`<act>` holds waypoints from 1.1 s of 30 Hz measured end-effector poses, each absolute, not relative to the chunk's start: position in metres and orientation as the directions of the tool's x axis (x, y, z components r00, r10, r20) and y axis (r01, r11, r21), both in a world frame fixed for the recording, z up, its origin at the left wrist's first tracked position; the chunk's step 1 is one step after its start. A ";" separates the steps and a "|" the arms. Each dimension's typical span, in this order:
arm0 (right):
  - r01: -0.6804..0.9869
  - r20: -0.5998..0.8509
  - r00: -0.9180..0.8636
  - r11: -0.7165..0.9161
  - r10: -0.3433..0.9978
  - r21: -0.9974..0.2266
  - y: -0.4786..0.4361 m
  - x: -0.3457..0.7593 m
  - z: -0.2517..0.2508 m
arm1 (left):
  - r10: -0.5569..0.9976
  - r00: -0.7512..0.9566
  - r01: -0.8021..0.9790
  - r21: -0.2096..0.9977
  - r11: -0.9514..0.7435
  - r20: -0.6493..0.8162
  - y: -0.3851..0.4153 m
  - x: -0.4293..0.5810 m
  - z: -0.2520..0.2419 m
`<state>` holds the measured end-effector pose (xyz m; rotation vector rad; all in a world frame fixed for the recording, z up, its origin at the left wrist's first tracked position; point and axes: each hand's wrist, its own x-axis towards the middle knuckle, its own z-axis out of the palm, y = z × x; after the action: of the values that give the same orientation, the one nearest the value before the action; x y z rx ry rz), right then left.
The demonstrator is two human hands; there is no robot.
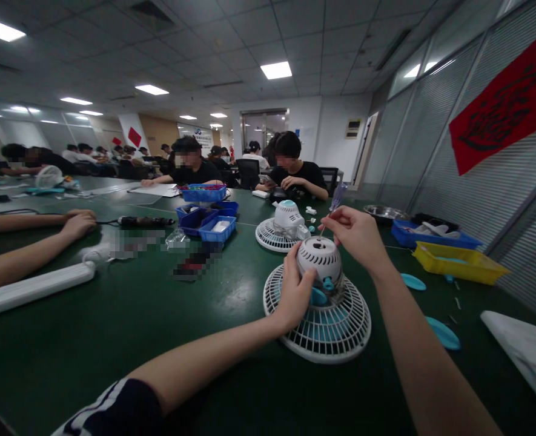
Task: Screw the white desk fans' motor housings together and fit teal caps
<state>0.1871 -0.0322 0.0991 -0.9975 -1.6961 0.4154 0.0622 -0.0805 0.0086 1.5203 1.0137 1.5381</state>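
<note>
A fan head (318,257) with a white slotted motor housing stands face down on its round white grille (317,339); pale blue blades show through the bars. My left hand (294,293) is wrapped round the left side of the housing. Above it, my right hand (352,233) pinches a screwdriver (339,197) with a translucent purple handle. Its shaft slants down to the opening in the top of the housing; whether the tip touches anything is too small to tell. A blue knob (327,283) sits on the housing's near side.
A second fan head (287,215) stands just behind. Blue bins (217,229) are left of it. A yellow tray (461,263), a blue tray (435,235) and blue discs (443,333) lie right. Another person's hands (79,224) rest at left, near a white bar (36,289).
</note>
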 end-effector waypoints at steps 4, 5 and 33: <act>0.445 0.618 -0.145 0.609 0.773 -0.657 -0.034 0.187 0.102 | 0.905 -0.028 0.034 0.906 -0.423 0.424 -0.080 0.062 0.008; 0.453 0.620 -0.153 0.612 0.769 -0.648 -0.035 0.187 0.102 | 0.906 -0.023 0.034 0.906 -0.422 0.423 -0.080 0.062 0.008; 0.478 0.628 -0.175 0.623 0.759 -0.619 -0.036 0.189 0.104 | 0.882 -0.040 0.010 0.883 -0.469 0.469 -0.076 0.062 0.003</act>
<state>0.1889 -0.0359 0.1040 -0.9949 -1.8263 0.3444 0.0620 -0.0757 0.0026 1.5403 0.9681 1.5935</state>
